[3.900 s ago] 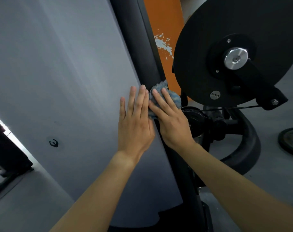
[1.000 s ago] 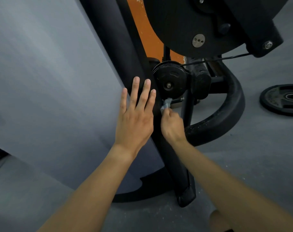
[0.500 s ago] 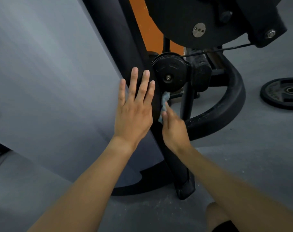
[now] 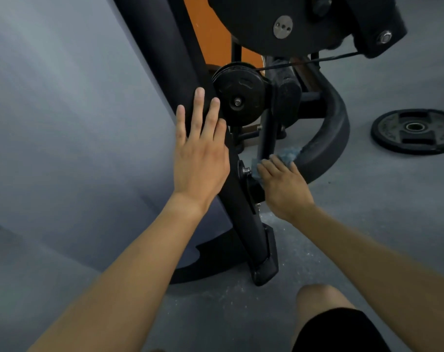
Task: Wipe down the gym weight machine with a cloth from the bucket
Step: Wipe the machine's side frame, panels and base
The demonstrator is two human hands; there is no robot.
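**One cloth, two hands**

I am watching the right hand (image 4: 284, 189) curling its fingers over the one blue cloth (image 4: 289, 154), pressing it against the strut (image 4: 266, 134) at frame centre. The left hand (image 4: 200, 158) is lying flat, fingers straight, on the upright column (image 4: 165, 59). One weight plate (image 4: 388, 130) is sitting far right.

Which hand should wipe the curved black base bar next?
Right. The right hand holds the cloth, which lies next to the curved bar. The left hand rests flat on the upright post, holding nothing.
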